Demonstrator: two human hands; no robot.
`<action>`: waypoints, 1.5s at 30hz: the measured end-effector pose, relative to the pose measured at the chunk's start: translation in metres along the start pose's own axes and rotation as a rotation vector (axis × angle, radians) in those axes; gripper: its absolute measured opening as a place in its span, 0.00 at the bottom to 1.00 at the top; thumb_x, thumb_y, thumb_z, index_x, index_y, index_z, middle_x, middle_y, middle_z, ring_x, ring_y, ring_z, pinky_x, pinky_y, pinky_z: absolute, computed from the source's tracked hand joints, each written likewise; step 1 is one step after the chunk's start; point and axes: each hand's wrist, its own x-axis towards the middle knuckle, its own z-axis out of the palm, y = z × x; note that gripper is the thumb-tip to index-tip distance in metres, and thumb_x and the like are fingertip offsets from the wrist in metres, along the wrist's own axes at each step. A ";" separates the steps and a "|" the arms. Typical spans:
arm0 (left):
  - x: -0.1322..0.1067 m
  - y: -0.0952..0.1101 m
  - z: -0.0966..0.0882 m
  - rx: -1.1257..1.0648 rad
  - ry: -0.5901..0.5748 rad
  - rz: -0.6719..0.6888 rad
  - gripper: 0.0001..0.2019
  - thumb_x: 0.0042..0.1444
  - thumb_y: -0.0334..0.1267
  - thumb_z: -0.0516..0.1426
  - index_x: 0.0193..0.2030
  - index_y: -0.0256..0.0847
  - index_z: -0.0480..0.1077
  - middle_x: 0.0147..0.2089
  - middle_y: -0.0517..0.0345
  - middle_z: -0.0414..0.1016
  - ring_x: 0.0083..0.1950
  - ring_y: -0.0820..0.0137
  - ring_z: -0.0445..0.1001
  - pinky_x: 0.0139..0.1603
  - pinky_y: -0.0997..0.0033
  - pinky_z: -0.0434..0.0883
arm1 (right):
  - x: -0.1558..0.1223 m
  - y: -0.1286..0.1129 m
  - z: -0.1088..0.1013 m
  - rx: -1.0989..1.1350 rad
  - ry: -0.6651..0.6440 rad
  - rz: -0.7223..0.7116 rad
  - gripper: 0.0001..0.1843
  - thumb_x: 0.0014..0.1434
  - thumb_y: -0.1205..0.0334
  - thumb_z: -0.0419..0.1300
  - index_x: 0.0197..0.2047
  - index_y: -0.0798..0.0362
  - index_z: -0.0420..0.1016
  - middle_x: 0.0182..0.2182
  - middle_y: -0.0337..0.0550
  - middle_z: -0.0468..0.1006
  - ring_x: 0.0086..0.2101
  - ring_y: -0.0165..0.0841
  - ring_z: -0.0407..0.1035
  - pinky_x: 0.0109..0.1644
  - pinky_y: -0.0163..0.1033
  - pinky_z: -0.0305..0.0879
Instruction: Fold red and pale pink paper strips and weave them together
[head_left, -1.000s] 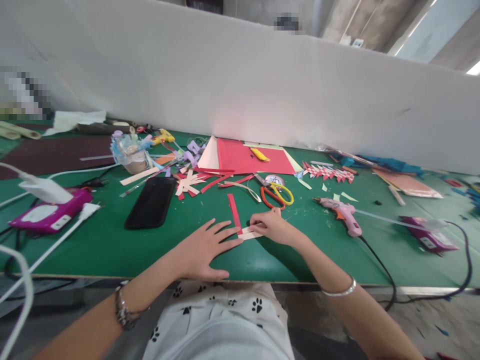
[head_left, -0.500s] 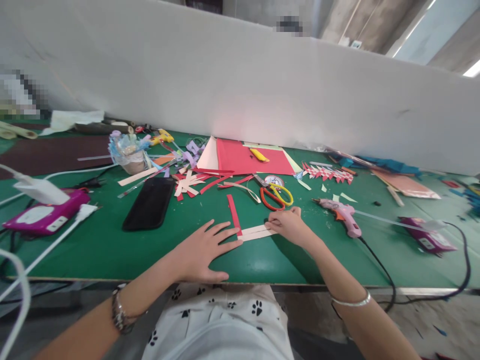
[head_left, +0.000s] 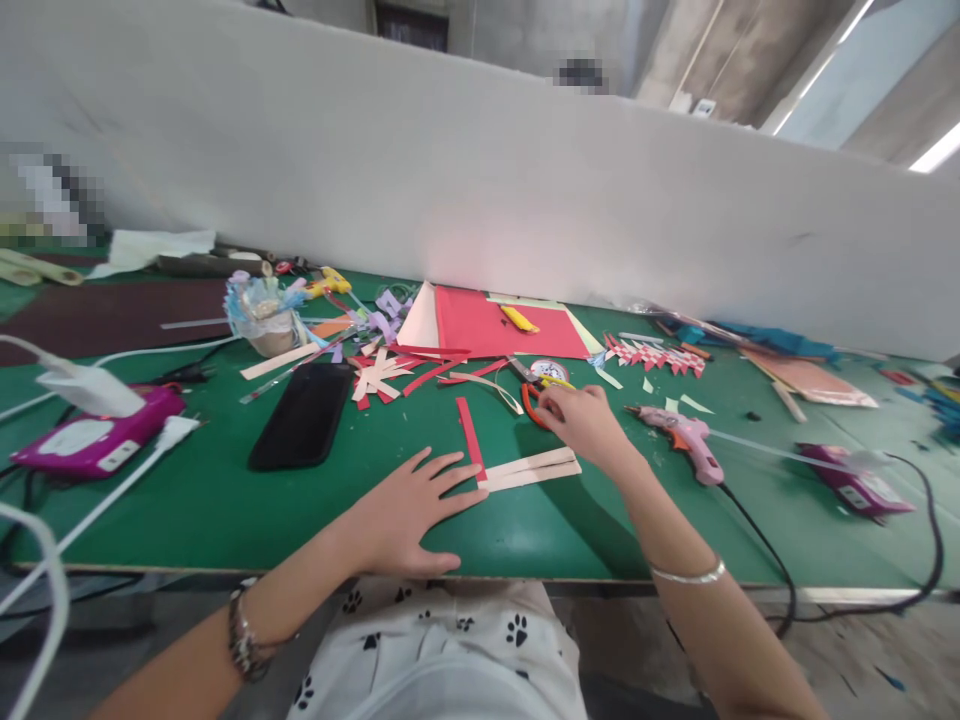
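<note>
My left hand (head_left: pixel 416 515) lies flat with its fingers spread. Its fingertips press where a red paper strip (head_left: pixel 470 435) meets two pale pink paper strips (head_left: pixel 536 468), forming a corner. The pale strips stretch to the right, side by side, with a narrow gap widening toward their free ends. Beyond them, my right hand (head_left: pixel 589 425) is curled over the handles of a pair of scissors (head_left: pixel 529 405), fingers closed at the orange loop. That hand covers most of the yellow loop. The scissor blades point away to the left.
A black phone (head_left: pixel 301 415) lies left of the strips, by a pile of cut paper strips (head_left: pixel 379 375). Red paper sheets (head_left: pixel 480 325) carry a yellow cutter (head_left: pixel 519 319). On the right are a pink glue gun (head_left: pixel 686 440) and a purple power strip (head_left: pixel 851 480) with cables.
My right hand has left the pale strips and moved up to the scissors' handles. The strips' right ends now show, slightly spread. My left hand stays on the corner.
</note>
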 end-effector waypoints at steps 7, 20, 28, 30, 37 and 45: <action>0.000 0.003 -0.010 -0.003 -0.023 -0.010 0.35 0.48 0.54 0.54 0.63 0.54 0.49 0.66 0.57 0.50 0.64 0.53 0.50 0.61 0.44 0.46 | 0.045 -0.017 0.034 0.151 -0.110 0.016 0.10 0.53 0.62 0.58 0.39 0.57 0.70 0.40 0.53 0.71 0.39 0.38 0.66 0.39 0.38 0.56; 0.048 -0.047 -0.055 -0.356 0.353 -0.233 0.19 0.57 0.49 0.47 0.48 0.42 0.67 0.48 0.52 0.70 0.48 0.65 0.69 0.46 0.66 0.67 | 0.046 -0.006 0.047 0.458 0.021 0.093 0.10 0.50 0.65 0.55 0.38 0.54 0.67 0.22 0.35 0.67 0.24 0.29 0.63 0.28 0.33 0.57; 0.071 -0.055 -0.028 -0.380 0.590 -0.309 0.20 0.51 0.49 0.54 0.47 0.41 0.61 0.45 0.52 0.66 0.39 0.67 0.70 0.37 0.67 0.69 | 0.037 -0.044 0.041 1.380 0.036 -0.018 0.14 0.50 0.57 0.58 0.39 0.50 0.62 0.34 0.38 0.70 0.35 0.30 0.69 0.42 0.39 0.66; 0.068 -0.055 -0.025 -0.305 0.747 -0.372 0.19 0.50 0.48 0.55 0.45 0.41 0.58 0.44 0.53 0.63 0.39 0.67 0.68 0.38 0.66 0.69 | 0.035 -0.051 0.040 1.489 0.005 -0.025 0.11 0.50 0.57 0.59 0.37 0.50 0.65 0.35 0.38 0.71 0.37 0.30 0.70 0.45 0.39 0.65; 0.061 -0.064 -0.031 -0.111 1.108 -0.521 0.12 0.53 0.43 0.53 0.40 0.41 0.57 0.43 0.52 0.60 0.47 0.64 0.63 0.47 0.63 0.66 | 0.030 -0.053 0.040 1.750 -0.032 0.180 0.11 0.48 0.56 0.62 0.30 0.53 0.66 0.31 0.40 0.76 0.33 0.29 0.72 0.40 0.36 0.67; 0.068 -0.051 -0.027 -0.742 0.563 -0.327 0.16 0.57 0.47 0.46 0.34 0.38 0.68 0.30 0.59 0.69 0.28 0.72 0.66 0.29 0.72 0.64 | 0.027 -0.057 0.037 1.750 -0.071 0.009 0.09 0.49 0.57 0.62 0.29 0.52 0.69 0.31 0.39 0.73 0.33 0.29 0.70 0.42 0.37 0.65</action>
